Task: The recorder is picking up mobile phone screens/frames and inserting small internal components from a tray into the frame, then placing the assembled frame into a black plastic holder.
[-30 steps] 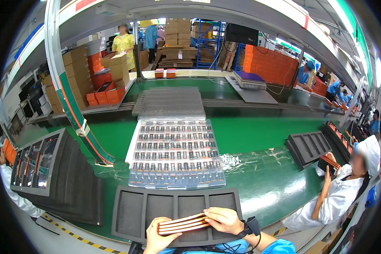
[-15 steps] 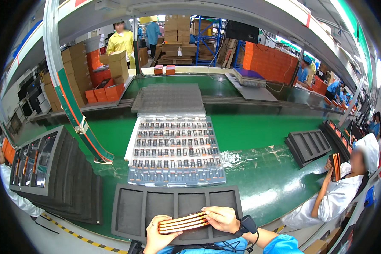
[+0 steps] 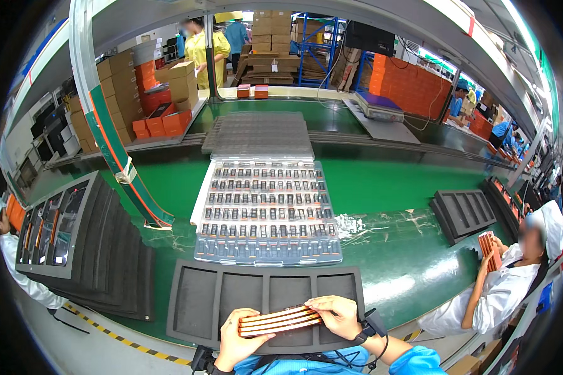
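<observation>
A small stack of thin flat slabs with shiny copper-orange edges (image 3: 280, 320) is held level between my two hands, above the near side of a black foam tray (image 3: 219, 300). My left hand (image 3: 236, 340) is closed round the stack's left end, thumb beneath and fingers on top. At the other end, my right hand (image 3: 338, 317) grips the right corner between thumb and fingers. The slabs look like phone-sized devices; their faces are mostly hidden. The tray's visible compartments hold nothing.
Beyond the tray lies a clear plastic tray (image 3: 266, 250) with rows of small dark parts. Stacked foam trays (image 3: 106, 250) stand at left, the top one filled with orange-edged devices. A co-worker (image 3: 488, 287) at right holds similar pieces, near another foam tray (image 3: 463, 212).
My view has shifted slightly; both hands keep their hold on the stack. The co-worker at right has turned their pieces. The person in yellow at the back has moved right.
</observation>
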`<state>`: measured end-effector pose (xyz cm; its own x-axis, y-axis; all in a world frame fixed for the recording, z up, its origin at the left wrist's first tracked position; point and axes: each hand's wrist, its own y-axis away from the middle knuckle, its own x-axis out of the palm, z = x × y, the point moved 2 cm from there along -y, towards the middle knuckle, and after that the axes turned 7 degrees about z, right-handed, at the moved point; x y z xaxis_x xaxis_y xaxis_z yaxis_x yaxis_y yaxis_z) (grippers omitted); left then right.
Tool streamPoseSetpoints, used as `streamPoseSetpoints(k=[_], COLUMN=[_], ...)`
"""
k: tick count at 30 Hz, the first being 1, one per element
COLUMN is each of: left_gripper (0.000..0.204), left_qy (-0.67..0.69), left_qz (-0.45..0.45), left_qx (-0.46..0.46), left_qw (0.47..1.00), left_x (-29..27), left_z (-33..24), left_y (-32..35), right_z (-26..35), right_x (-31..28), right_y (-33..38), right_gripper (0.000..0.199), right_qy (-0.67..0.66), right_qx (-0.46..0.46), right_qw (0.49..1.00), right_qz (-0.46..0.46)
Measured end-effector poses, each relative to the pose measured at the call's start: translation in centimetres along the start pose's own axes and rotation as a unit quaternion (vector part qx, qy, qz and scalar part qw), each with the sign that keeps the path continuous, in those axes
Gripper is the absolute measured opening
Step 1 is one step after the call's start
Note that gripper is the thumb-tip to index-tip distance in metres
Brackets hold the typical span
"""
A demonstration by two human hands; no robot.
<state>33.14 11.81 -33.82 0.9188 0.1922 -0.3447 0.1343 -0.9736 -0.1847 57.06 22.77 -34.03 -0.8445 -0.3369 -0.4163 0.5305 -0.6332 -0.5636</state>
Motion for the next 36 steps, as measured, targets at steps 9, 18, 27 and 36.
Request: streamPoseSetpoints(k=[9, 18, 27, 36], left_gripper=[0.057, 0.059, 0.063, 0.065], left_qy=[-0.011, -0.001, 0.058, 0.013], left_qz=[0.003, 0.003, -0.038, -0.017], left_qx=[0.043, 0.008, -0.017, -0.016], left_qw=[0.999, 1.000, 0.997, 1.000], left_x=[-0.1, -0.1, 0.3, 0.1], left_z=[0.2, 0.1, -0.3, -1.4], left_y=[0.1, 0.0, 0.5, 0.7], right_z=[1.9, 1.1, 1.1, -14.6], right_x=[-1.5, -1.5, -1.3, -8.1], right_y=[-0.4, -0.2, -0.3, -8.3], right_gripper=[0.031, 0.035, 0.022, 0.048], right_qy=[0.205, 0.217, 0.140, 0.233], right_qx=[-0.088, -0.069, 0.002, 0.252], right_qw=[0.968, 0.967, 0.985, 0.936], right_qz=[0.119, 0.117, 0.104, -0.073])
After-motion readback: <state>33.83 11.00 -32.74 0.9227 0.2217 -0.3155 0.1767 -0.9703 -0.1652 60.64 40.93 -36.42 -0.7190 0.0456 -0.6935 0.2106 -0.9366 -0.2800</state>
